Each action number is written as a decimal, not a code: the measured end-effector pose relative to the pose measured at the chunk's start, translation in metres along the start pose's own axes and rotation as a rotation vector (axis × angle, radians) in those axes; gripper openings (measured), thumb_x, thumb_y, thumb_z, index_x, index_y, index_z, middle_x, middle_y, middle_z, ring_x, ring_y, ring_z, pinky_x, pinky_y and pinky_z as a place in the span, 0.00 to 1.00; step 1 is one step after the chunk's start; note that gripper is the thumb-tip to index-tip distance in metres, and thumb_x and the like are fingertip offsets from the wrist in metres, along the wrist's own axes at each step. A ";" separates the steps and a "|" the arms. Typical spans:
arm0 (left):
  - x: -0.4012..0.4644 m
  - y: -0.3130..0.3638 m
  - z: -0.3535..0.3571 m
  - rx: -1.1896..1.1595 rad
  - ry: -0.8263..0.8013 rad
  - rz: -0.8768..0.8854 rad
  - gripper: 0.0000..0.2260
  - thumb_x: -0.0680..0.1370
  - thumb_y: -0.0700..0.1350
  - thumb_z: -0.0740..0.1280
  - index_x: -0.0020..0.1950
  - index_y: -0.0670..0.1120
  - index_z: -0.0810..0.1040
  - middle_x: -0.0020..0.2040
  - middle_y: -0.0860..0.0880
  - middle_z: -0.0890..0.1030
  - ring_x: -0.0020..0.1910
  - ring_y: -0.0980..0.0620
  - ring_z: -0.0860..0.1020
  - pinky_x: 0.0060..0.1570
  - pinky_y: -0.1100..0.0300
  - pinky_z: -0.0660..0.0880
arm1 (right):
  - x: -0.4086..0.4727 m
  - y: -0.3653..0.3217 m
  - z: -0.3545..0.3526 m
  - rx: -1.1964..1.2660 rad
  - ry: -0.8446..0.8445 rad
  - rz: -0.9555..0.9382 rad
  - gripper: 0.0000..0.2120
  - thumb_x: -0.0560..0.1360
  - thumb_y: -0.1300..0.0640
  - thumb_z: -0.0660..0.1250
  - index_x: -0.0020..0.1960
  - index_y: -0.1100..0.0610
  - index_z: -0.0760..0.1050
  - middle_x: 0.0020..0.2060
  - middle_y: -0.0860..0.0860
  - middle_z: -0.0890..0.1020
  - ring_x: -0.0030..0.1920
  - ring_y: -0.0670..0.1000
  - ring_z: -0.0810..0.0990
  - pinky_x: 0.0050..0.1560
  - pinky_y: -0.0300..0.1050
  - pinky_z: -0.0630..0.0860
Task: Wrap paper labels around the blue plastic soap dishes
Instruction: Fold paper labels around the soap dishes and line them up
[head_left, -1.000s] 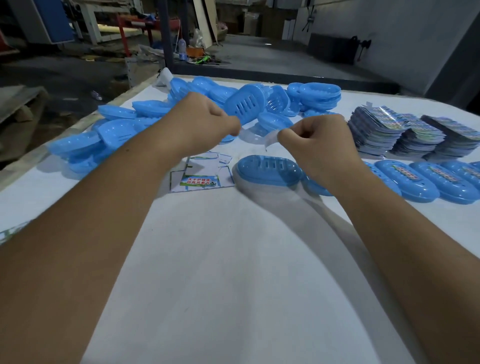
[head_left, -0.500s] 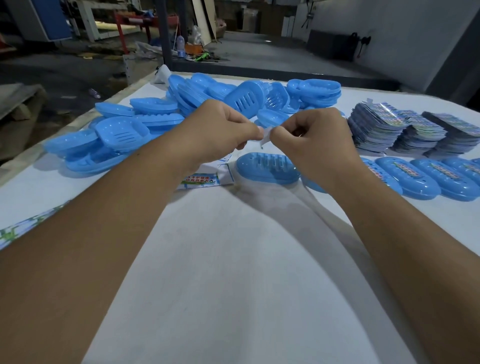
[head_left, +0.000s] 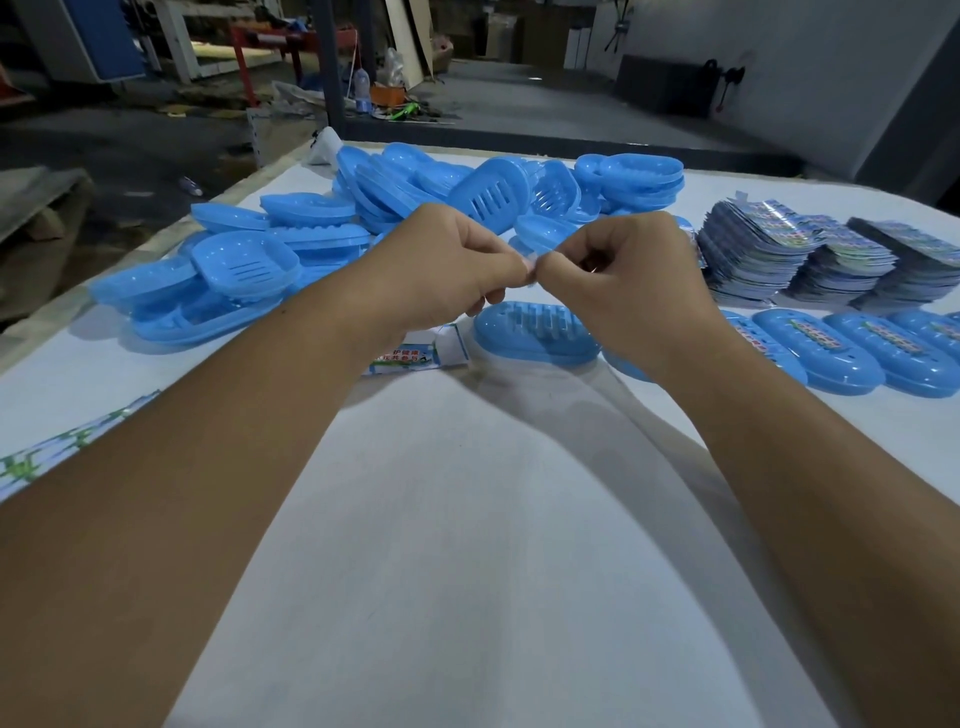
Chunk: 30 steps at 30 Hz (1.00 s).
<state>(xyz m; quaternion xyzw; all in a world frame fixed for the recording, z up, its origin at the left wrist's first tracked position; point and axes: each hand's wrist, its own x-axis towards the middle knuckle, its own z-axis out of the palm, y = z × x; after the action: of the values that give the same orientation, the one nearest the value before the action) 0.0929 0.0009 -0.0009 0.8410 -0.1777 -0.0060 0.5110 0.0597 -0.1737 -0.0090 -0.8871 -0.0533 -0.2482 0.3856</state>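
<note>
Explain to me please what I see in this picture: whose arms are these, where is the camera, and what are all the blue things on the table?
There is no machine here. A person wears a camera on the head, so the single view looks forward and down along their own two bare arms.

The left hand and the right hand meet above the white table and together pinch a small pale strip; it is too small to identify.

Just below the hands lies one blue soap dish, upside down and without a label. Beside it on the left lies a flat paper label. Far left is a loose pile of unlabelled dishes. On the right stand stacks of labels, and in front of them a row of finished dishes already wrapped.
</note>
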 end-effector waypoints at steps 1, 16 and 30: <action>0.000 0.000 0.000 -0.011 0.001 -0.008 0.07 0.73 0.52 0.75 0.41 0.49 0.88 0.28 0.55 0.79 0.28 0.58 0.73 0.36 0.59 0.72 | 0.000 0.001 0.000 -0.007 -0.003 -0.018 0.10 0.72 0.52 0.72 0.36 0.56 0.82 0.30 0.52 0.82 0.27 0.42 0.69 0.28 0.33 0.67; 0.005 -0.004 -0.001 0.031 0.087 -0.109 0.10 0.72 0.51 0.72 0.37 0.45 0.84 0.27 0.55 0.78 0.25 0.58 0.72 0.30 0.64 0.68 | 0.002 0.009 0.003 -0.008 -0.074 -0.101 0.09 0.79 0.53 0.68 0.44 0.53 0.85 0.30 0.42 0.78 0.28 0.38 0.73 0.31 0.29 0.65; 0.007 -0.012 0.001 0.207 0.081 -0.034 0.11 0.74 0.52 0.72 0.35 0.48 0.83 0.27 0.55 0.75 0.25 0.60 0.69 0.33 0.62 0.70 | 0.009 0.017 -0.009 -0.006 -0.076 0.207 0.17 0.71 0.52 0.68 0.40 0.68 0.78 0.24 0.52 0.66 0.23 0.45 0.59 0.20 0.35 0.58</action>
<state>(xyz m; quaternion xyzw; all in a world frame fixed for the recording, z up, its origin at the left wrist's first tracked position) 0.1032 0.0030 -0.0108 0.8916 -0.1425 0.0377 0.4281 0.0693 -0.1927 -0.0109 -0.8977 0.0249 -0.1734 0.4043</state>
